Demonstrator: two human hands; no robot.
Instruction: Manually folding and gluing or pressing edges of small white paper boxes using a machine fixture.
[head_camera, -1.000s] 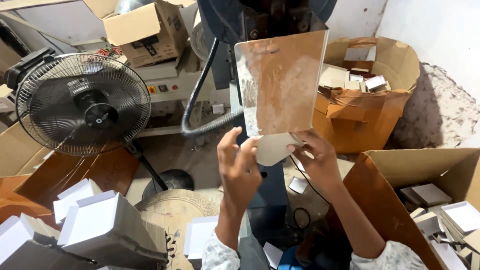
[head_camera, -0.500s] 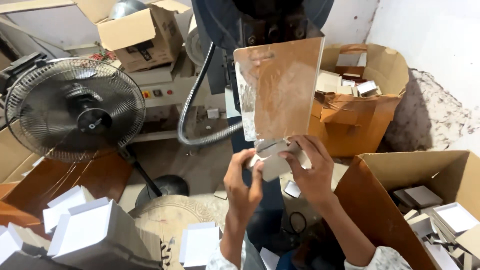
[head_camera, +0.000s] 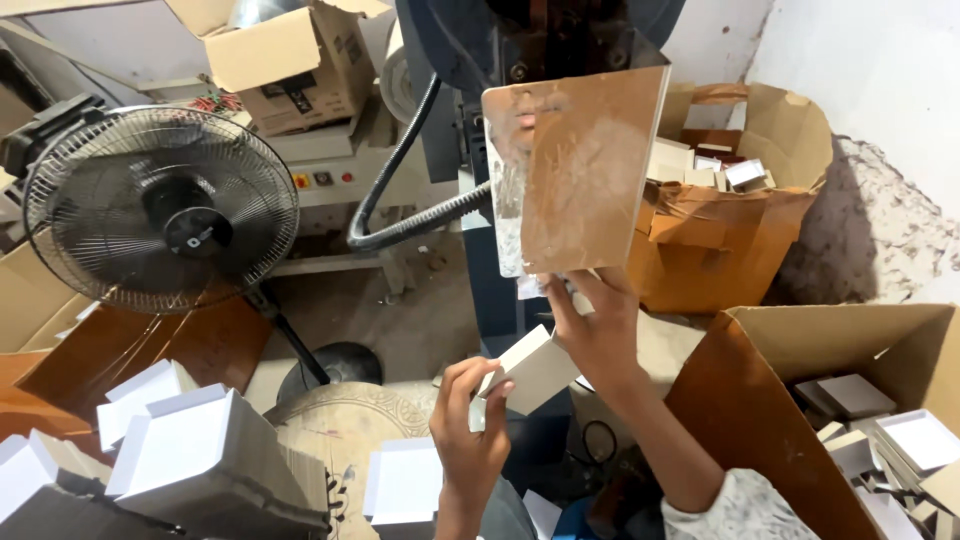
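Note:
A small pale cardboard box (head_camera: 535, 368) is held between both hands in front of a dark blue machine (head_camera: 500, 200). My left hand (head_camera: 468, 432) grips its lower left corner from below. My right hand (head_camera: 598, 325) clasps its upper right side, just under a brown clear-edged guard plate (head_camera: 580, 165) that hangs from the machine. Part of the box is hidden behind my right palm.
A standing fan (head_camera: 160, 210) is at left. Stacks of white boxes (head_camera: 190, 455) lie at lower left. An open carton (head_camera: 850, 370) with white boxes sits at right, another brown carton (head_camera: 740, 215) behind it. A grey hose (head_camera: 400, 200) loops off the machine.
Both hands have come down and toward me from under the guard plate, bringing the pale box with them. My left hand has shifted to its lower corner.

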